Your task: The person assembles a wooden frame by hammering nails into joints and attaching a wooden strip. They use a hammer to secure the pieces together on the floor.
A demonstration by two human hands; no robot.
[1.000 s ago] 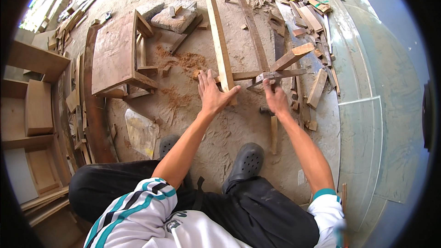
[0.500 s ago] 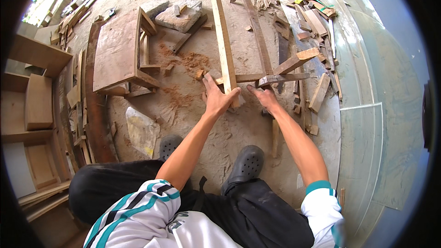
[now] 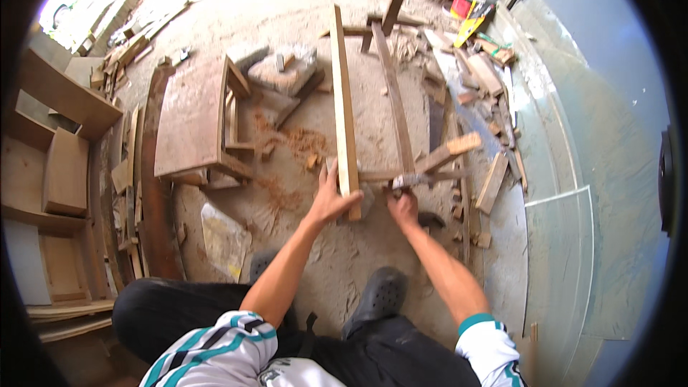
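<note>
A wooden frame of long bars and crosspieces (image 3: 378, 174) lies on the ground in front of me. My left hand (image 3: 331, 199) is around the near end of its pale left bar (image 3: 344, 115), thumb on the right side and fingers on the left. My right hand (image 3: 403, 206) is closed at the near joint, below the darker right bar (image 3: 393, 97); its fingertips are partly hidden, and it seems to grip the frame there. From that joint a short wood block (image 3: 449, 153) slants up to the right. Beside my right wrist lies a dark object (image 3: 431, 220), too unclear to name.
A small wooden stool-like piece (image 3: 190, 118) stands to the left, near a stone block (image 3: 285, 68) and sawdust (image 3: 304, 142). Wood offcuts (image 3: 484, 72) and glass sheets (image 3: 559, 258) line the right. Wooden cabinets (image 3: 64, 172) stand at far left.
My view has tilted up, so the frame and both hands sit lower in the picture. My right hand's fingers, stretched out before, are now curled in at the joint. My left hand keeps its grip.
</note>
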